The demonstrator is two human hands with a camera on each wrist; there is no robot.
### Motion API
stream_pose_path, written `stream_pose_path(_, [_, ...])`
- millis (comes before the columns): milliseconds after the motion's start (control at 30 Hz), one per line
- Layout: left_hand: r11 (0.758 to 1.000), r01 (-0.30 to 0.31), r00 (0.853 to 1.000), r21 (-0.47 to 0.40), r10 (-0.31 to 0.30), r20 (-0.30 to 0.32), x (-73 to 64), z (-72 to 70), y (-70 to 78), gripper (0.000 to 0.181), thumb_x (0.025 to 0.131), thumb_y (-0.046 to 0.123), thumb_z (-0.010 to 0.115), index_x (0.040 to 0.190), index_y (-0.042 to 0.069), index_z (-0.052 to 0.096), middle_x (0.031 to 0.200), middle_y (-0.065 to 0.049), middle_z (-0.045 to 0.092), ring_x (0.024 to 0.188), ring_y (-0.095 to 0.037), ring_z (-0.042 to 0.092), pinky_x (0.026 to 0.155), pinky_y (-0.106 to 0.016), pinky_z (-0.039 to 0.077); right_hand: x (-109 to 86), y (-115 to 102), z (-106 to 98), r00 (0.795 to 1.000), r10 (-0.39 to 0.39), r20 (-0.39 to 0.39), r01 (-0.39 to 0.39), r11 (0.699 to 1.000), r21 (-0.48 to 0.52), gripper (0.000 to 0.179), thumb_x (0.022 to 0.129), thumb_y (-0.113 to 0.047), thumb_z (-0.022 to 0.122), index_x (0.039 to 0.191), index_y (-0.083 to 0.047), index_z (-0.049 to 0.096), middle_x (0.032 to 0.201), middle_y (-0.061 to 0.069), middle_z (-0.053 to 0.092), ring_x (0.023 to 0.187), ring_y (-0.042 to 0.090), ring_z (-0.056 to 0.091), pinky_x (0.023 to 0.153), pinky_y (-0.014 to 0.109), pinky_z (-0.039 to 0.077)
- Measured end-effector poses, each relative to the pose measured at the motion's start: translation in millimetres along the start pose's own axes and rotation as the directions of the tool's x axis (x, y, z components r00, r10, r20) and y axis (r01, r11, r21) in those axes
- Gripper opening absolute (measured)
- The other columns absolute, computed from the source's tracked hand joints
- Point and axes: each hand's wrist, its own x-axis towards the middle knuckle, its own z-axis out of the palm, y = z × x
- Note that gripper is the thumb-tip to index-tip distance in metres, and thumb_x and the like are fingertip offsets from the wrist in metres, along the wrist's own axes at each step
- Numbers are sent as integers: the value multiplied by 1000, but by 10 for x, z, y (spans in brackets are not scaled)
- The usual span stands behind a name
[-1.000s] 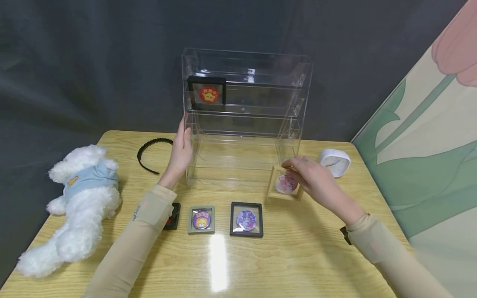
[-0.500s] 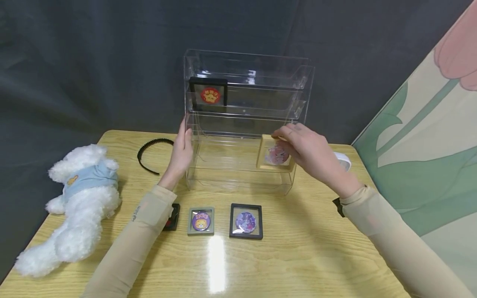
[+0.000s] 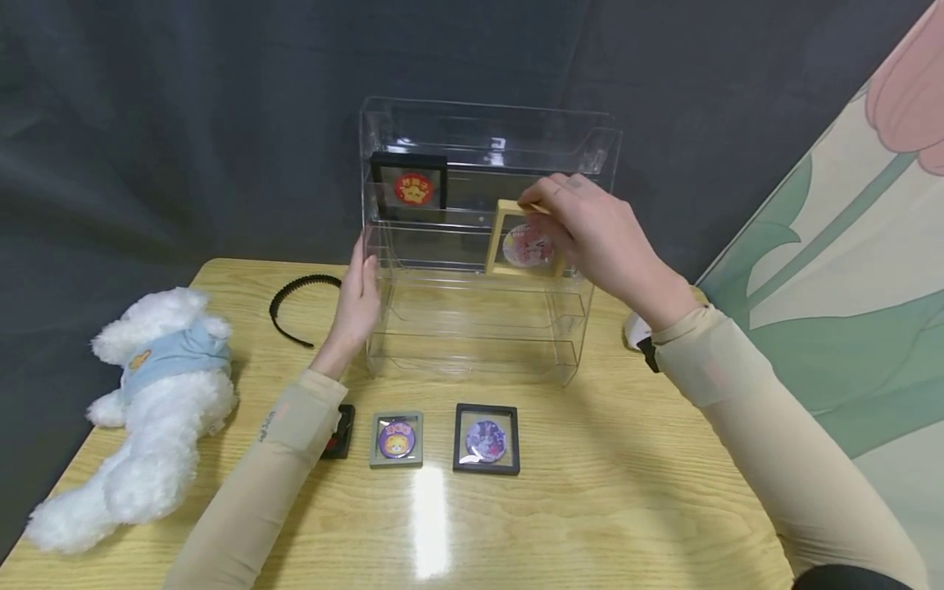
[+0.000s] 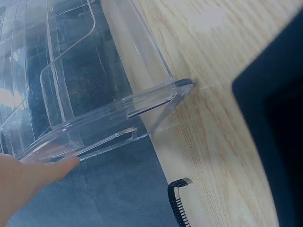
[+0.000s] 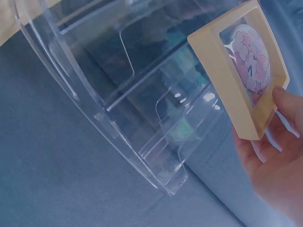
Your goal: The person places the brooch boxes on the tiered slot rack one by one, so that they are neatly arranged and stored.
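Observation:
A clear tiered display rack [image 3: 472, 328] stands at the back of the wooden table. My left hand [image 3: 355, 303] holds its left side edge, thumb toward the front; in the left wrist view the thumb [image 4: 52, 170] lies along that side. My right hand [image 3: 597, 238] pinches the upper right corner of a light-yellow square frame [image 3: 496, 242] with a pink round badge inside. The frame is upright, raised in front of the rack's middle tiers. In the right wrist view, the thumb is on the frame's front and the fingers are behind it. A black frame [image 3: 409, 160] with a red star badge stands on an upper tier, left.
On the table before the rack lie a green frame [image 3: 397, 461], a black frame [image 3: 487, 468] with a purple badge, and another black frame [image 3: 339, 438] partly behind the left sleeve. A white plush toy [image 3: 170, 401] and black headband [image 3: 276, 307] are left. A white clock [image 3: 636, 331] is mostly hidden, right.
My right hand has lifted the light-yellow frame up and leftward, from the rack's lower right front to its middle tiers. The left hand stays at the rack's side.

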Motion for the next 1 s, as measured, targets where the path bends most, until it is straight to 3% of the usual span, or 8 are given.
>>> stream_pose_path(167, [1000, -6, 1000, 8, 6, -6, -4, -6, 18, 56, 118, 8, 24, 172, 2, 8, 176, -19, 14, 161, -33, 15, 130, -43, 15, 196, 64, -42, 998, 55, 6, -55, 998, 18, 16, 108, -5, 65, 123, -2, 70, 120, 13, 73, 104, 34, 65, 83, 54, 55])
stream_pose_path(500, [999, -27, 1000, 19, 27, 6, -10, -16, 2, 56, 118, 8, 23, 171, 1, 7, 176, -18, 12, 162, -32, 13, 131, -42, 13, 530, 107, -100, 992, 126, 13, -126, 992, 28, 19, 111, -9, 60, 126, -2, 69, 125, 15, 71, 107, 32, 64, 94, 51, 52])
stream_pose_path(767, [998, -59, 998, 29, 59, -11, 95, 2, -352, 56, 119, 13, 22, 173, 9, 8, 177, -13, 14, 161, -30, 15, 130, -42, 14, 644, 124, -58, 986, 163, 33, -164, 986, 17, 21, 112, -13, 58, 129, -4, 67, 129, 13, 70, 112, 32, 61, 93, 51, 52])
stream_pose_path(1000, [997, -65, 998, 43, 66, -11, 89, -7, -365, 56, 119, 16, 24, 173, 11, 10, 177, -10, 16, 161, -27, 17, 130, -41, 16, 691, 163, 21, 984, 172, 45, -173, 985, 15, 21, 112, -12, 58, 130, -3, 67, 131, 13, 69, 114, 32, 61, 95, 50, 52])
